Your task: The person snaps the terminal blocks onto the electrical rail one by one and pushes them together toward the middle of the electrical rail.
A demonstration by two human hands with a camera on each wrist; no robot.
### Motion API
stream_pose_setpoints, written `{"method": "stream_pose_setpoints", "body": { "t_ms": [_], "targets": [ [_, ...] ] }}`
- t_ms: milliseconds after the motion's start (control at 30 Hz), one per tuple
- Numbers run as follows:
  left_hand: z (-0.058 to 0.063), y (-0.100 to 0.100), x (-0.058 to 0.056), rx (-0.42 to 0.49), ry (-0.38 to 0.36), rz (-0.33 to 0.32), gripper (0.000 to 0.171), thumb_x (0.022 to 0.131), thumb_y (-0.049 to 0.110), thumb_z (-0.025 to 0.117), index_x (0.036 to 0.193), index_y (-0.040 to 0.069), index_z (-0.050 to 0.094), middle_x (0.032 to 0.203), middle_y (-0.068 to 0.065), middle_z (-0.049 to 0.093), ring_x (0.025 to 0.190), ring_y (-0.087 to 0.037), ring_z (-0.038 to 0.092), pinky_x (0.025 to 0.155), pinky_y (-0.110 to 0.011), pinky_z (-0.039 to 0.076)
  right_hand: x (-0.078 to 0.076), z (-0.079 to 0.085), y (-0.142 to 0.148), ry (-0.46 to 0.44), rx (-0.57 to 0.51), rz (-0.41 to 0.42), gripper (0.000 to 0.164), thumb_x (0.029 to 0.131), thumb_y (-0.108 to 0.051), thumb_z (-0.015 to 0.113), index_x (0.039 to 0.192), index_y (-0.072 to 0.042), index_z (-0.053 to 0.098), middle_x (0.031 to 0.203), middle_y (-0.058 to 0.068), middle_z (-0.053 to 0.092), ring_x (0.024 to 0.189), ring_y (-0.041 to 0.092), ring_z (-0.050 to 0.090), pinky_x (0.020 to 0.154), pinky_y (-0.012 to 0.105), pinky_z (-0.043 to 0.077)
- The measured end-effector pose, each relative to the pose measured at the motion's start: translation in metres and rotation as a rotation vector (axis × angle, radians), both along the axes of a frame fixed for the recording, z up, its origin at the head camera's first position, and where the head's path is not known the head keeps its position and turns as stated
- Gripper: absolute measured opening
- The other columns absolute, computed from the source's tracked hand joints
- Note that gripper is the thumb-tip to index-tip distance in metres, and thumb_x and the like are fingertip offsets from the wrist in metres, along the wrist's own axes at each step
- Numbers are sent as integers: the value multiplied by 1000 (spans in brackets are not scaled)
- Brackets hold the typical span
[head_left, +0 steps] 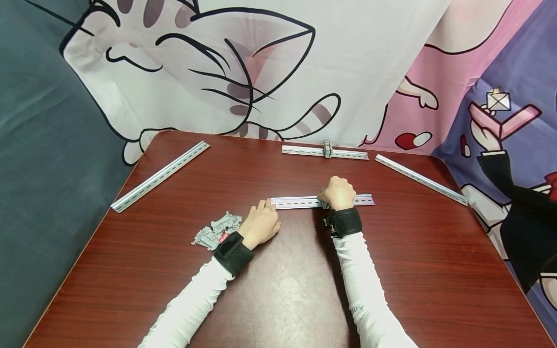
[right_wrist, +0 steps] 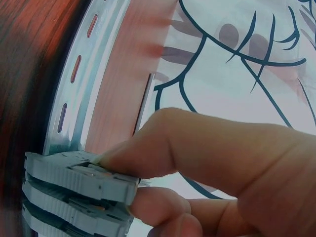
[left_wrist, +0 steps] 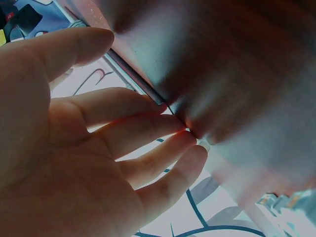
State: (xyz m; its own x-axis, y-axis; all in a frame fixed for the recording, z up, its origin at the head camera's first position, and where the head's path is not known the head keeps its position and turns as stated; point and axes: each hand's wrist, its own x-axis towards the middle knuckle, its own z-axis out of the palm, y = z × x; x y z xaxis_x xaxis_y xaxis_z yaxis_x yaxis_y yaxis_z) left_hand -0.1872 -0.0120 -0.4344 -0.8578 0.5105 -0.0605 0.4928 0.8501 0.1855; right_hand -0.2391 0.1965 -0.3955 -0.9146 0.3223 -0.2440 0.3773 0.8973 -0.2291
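A slotted metal DIN rail [head_left: 293, 203] lies crosswise on the table in front of me. My right hand [head_left: 339, 193] is over its right half and pinches a grey terminal block [right_wrist: 81, 180]. In the right wrist view, several such blocks sit side by side on the rail, with the index finger on the nearest one's top. My left hand [head_left: 261, 224] rests its fingertips at the rail's left end, fingers nearly straight and thumb apart. Beside the left hand lies a pile of loose grey terminal blocks [head_left: 228, 223] with a red piece [head_left: 223, 237] among them.
Another rail [head_left: 300, 150] at the table's back edge carries a small group of grey blocks [head_left: 328, 150]. Bare rails lie slanted at the left [head_left: 161, 176] and right [head_left: 419, 179]. A cat-print curtain [head_left: 370, 58] hangs behind the brown table [head_left: 287, 299].
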Motion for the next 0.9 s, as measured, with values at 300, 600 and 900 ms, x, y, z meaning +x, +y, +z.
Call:
{"method": "stream_pose_setpoints", "body": {
  "t_ms": [300,600,900],
  "targets": [
    [0,0,0,2,-6,2,46,93,27,61,119,-11,59,129,-27,54,117,-37,50,90,-50,45,1,4,9,35,-76,19,39,80,-37,74,97,-2,69,110,23,67,101,43,64,81,53,53],
    [3,1,-2,-8,-13,-4,47,94,26,60,122,-11,58,131,-27,53,118,-38,49,91,-50,44,6,14,22,45,-97,23,45,84,-46,68,94,-2,66,108,26,67,100,44,64,78,53,53],
    [12,-12,-7,15,-190,8,67,97,32,55,145,-8,33,149,-24,39,137,-37,38,108,-52,35,8,3,15,-50,-49,37,59,78,-37,75,118,3,62,123,29,61,110,45,60,84,55,51]
  ]
}}
